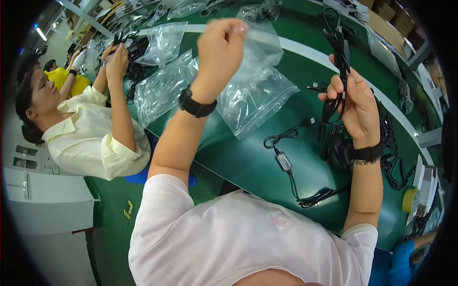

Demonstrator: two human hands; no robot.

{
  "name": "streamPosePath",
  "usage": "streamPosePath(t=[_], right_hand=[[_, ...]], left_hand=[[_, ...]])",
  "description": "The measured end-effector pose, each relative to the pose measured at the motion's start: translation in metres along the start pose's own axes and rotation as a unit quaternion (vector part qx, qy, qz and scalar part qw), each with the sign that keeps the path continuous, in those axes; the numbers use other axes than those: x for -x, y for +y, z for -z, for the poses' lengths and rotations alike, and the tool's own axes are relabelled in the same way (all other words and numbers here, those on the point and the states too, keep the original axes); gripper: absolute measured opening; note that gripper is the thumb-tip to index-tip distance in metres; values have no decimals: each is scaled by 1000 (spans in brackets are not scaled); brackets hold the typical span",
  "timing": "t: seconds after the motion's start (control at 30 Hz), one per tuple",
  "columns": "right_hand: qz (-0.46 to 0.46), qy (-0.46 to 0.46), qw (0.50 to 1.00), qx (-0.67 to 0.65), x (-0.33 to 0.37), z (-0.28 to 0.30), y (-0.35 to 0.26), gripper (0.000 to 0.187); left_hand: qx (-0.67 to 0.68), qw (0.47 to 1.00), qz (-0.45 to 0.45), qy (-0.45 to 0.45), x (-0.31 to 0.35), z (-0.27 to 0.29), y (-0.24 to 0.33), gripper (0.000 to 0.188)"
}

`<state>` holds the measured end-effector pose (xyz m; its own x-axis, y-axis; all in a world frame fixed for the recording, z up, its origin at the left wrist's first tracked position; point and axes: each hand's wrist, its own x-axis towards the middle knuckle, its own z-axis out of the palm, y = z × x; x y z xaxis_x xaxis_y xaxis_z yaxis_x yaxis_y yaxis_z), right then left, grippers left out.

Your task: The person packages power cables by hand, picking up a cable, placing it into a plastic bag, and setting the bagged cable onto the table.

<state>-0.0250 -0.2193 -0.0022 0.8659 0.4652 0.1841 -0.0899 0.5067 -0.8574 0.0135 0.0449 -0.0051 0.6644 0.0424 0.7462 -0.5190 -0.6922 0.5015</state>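
Black cable [340, 52], folded into a bundle, stands upright in our right hand [358, 107], thumb and fingers closed around it above the green table [243, 167]! Over on the left, our left hand [220, 50] is up with its fingers curled in, in front of a clear plastic bag [265, 45]; whether it pinches that bag, we can't quite tell. Now for the writing: between the hands and nearer us lies a second cable [292, 183], its inline black box [283, 162] bearing a label with small pale print. We spot pink embroidery [278, 221] on the white shirt [229, 233], and a yellow arrow mark [128, 209] on the green floor [114, 243]. Beyond, a co-worker in pale yellow [90, 138] raises both hands by more black cables [137, 55].
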Motion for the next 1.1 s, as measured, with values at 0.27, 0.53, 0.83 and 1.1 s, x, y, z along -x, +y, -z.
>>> streamPosePath(t=[0.27,0.53,0.83,1.1], right_hand=[[-4,24,999,38,-6,22,6,54],[-73,-40,996,26,-10,26,32,52],[22,-42,976,213,-9,24,17,48],[57,7,946,320,-5,14,8,45]], left_hand=[[579,690,381,-208,24,-37,18,19],[521,759,336,-196,46,-40,22,10],[436,789,323,-288,37,-11,39,16],[283,911,246,-172,44,-12,47,7]])
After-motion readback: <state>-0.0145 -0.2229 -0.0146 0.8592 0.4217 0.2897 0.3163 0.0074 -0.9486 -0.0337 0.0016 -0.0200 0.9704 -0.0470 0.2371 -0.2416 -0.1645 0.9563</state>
